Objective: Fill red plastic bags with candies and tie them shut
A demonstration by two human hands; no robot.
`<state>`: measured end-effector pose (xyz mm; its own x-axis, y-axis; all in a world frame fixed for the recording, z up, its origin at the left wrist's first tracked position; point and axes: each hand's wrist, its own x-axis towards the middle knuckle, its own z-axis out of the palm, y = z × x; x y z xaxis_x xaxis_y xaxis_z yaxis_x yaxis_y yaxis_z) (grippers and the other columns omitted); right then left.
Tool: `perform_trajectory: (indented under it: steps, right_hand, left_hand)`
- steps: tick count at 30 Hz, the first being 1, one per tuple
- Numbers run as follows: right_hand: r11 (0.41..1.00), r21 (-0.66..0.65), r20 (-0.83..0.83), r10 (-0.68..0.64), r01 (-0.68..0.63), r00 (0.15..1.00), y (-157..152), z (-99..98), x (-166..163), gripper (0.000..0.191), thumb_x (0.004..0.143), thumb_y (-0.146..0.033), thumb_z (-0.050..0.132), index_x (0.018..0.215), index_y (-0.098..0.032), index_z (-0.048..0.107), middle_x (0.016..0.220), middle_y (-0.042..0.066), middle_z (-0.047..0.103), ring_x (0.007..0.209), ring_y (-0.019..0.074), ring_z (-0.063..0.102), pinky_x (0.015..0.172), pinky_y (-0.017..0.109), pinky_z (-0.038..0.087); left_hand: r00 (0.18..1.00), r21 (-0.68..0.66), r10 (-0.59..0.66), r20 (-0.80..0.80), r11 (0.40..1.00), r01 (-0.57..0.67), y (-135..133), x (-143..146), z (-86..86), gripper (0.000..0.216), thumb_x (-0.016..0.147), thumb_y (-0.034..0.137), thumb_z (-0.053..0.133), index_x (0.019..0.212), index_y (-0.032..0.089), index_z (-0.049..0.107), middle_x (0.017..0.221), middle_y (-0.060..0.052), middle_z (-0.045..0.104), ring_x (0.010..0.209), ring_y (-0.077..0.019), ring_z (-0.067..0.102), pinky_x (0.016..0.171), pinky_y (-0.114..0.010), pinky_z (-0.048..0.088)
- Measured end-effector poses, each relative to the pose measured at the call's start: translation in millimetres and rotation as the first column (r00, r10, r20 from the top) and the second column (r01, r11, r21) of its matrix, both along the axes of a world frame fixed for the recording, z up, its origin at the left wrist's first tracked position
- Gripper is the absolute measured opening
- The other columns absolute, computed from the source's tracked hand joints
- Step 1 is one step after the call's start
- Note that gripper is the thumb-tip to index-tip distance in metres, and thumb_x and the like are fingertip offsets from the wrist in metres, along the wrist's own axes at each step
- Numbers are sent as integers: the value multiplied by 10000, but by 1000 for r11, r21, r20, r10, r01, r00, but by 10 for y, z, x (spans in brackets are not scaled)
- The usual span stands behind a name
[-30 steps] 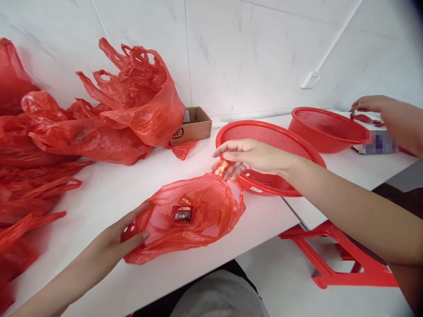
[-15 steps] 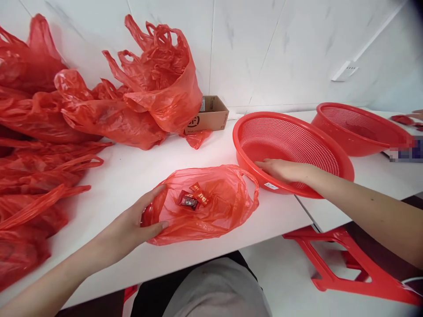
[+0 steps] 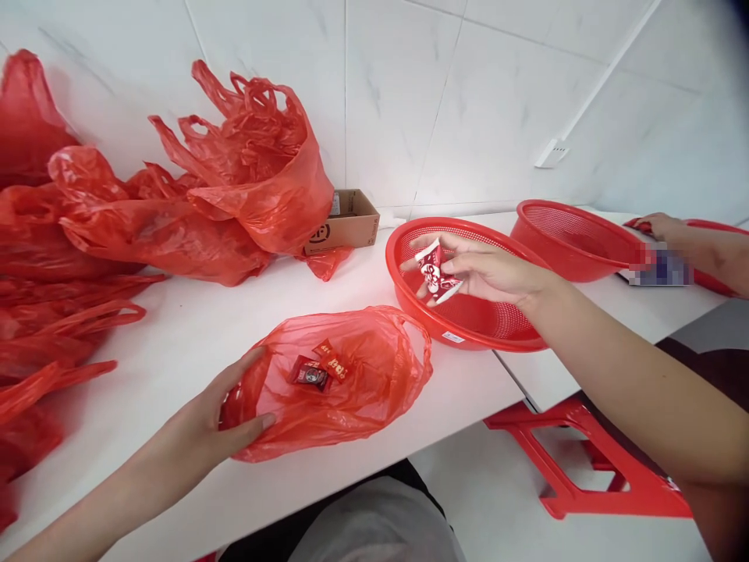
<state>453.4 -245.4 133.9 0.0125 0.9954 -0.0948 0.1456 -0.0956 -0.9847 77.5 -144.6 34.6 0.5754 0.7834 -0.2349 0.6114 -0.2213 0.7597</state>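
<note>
My left hand (image 3: 228,410) grips the left side of a red plastic bag (image 3: 374,406), thumb inside and fingers around its edge. The bag's mouth gapes, showing a dark red wrapped candy (image 3: 310,373) and an orange-red packet (image 3: 332,361) inside. Above the near side of a red perforated basket (image 3: 503,320), my right hand (image 3: 480,269) pinches a red and white candy packet (image 3: 436,273) between thumb and fingers. The basket's bottom is mostly hidden behind that hand and forearm.
Stuffed red bags (image 3: 251,172) crowd the table's left and back, beside a small cardboard box (image 3: 351,222). Farther right stand a second red basket (image 3: 576,242) and another person's hand (image 3: 664,226). A red stool (image 3: 562,460) is below the table edge.
My right hand has come up out of the near basket with a red and white candy packet. My left hand still holds the bag. Another person's hand has reached farther into view at right.
</note>
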Motion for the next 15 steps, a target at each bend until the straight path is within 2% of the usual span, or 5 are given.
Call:
perform_trajectory:
  steps: [3,5,8,11,15]
  right_hand:
    - [992,-25,-60,122,-124,991,19,-102,-321,448,846,-237,523,1293,-237,505,1203,101,654,859,238,713,765,460,591]
    - [988,-26,73,157,-155,985,52,-167,-501,443,880,-299,525,1321,-268,505,1247,94,635,947,239,696,812,440,585]
    - [986,166,421,-47,-26,906,106,-136,-574,443,889,-375,572,1326,-338,512,1335,47,584,1111,230,629,925,419,539]
    - [939,321,628,-312,128,713,136,-37,-324,377,901,-418,554,1271,-345,557,1274,25,624,1134,254,610,980,474,495]
    - [983,17,868,-106,184,486,53,-195,227,438,736,-432,735,1137,-271,662,1142,77,685,1019,340,657,862,521,544]
  left_hand:
    - [1000,-48,-28,-1,998,28,14,-20,0,856,798,584,608,1523,327,233,1573,-36,339,1398,-321,370,1135,-484,342]
    - [999,-77,-39,-1,996,39,22,-43,-5,873,794,583,614,1529,330,216,1575,-40,334,1391,-310,385,1110,-455,384]
    - [999,-62,-38,3,997,39,28,-71,-14,879,789,585,619,1529,331,217,1580,-39,324,1398,-300,379,1114,-443,380]
    - [999,-25,-37,-11,999,37,28,-83,-18,875,783,587,626,1524,339,232,1575,-21,336,1409,-293,361,1136,-449,345]
    - [999,0,-44,-9,999,44,22,-73,-15,869,776,579,633,1520,334,257,1554,-22,377,1384,-309,398,1104,-446,396]
